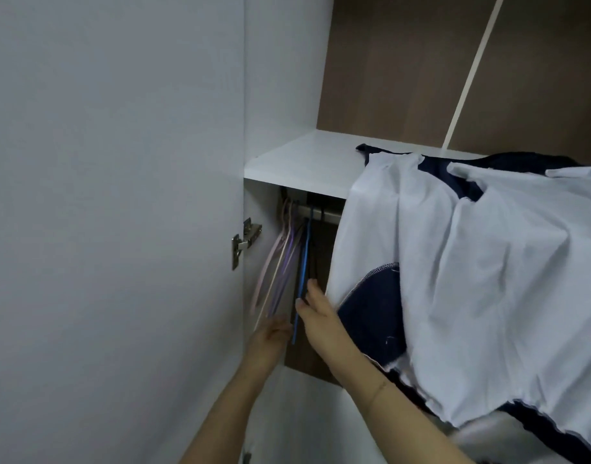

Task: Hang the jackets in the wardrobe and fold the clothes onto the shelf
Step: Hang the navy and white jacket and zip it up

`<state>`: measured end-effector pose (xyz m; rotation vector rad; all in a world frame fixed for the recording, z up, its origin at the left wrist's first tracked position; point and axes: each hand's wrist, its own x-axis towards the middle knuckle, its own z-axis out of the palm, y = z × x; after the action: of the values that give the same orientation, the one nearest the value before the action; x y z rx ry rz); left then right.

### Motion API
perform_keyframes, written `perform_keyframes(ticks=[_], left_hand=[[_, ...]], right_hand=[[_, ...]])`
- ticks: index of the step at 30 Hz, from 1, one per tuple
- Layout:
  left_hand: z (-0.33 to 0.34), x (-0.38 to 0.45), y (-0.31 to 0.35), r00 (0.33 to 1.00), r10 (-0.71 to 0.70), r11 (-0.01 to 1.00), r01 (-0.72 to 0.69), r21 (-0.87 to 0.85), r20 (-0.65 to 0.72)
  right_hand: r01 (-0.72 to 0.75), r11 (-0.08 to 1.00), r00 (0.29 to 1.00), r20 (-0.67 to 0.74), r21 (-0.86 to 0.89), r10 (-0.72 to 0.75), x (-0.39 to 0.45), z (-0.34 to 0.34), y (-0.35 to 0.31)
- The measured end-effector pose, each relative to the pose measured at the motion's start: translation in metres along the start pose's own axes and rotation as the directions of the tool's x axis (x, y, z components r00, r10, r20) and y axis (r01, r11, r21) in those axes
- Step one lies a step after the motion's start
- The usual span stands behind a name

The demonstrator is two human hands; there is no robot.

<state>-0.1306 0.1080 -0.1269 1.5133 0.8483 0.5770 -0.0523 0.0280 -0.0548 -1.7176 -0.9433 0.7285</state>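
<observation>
Head view looks into an open wardrobe, its door filling the left of the frame. At lower centre both hands reach among hangers on the rail. The right hand has its thumb and fingers closing on the lower bar of the blue hanger, a pinching grip on it. The left hand, blurred, touches the bunch of pale pink and purple hangers; whether its grip is closed on them I cannot tell. A jacket, turned to show its white lining with navy cloth beneath, lies over the shelf at right and spills off its front edge.

To do this step well, I judge the left hand should hold the pale hangers aside while the right lifts the blue one so its hook clears the rail without tangling.
</observation>
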Motion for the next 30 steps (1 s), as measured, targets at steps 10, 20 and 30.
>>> perform_keyframes(ticks=[10,20,30], left_hand=[[0.041,0.032,-0.016,0.995,-0.075,0.997,0.072,-0.041,-0.061],[0.015,0.031,-0.025,0.986,-0.079,0.983,0.053,-0.176,-0.144],[-0.002,0.024,-0.021,0.958,-0.071,0.981,0.016,-0.195,-0.278]], right_hand=[[-0.111,0.985,0.949,-0.281,0.13,0.144,0.038,-0.049,0.04],[-0.439,0.889,0.897,0.003,0.13,0.442,0.125,-0.029,0.051],[-0.33,0.934,0.923,-0.162,0.139,0.35,0.118,-0.039,0.049]])
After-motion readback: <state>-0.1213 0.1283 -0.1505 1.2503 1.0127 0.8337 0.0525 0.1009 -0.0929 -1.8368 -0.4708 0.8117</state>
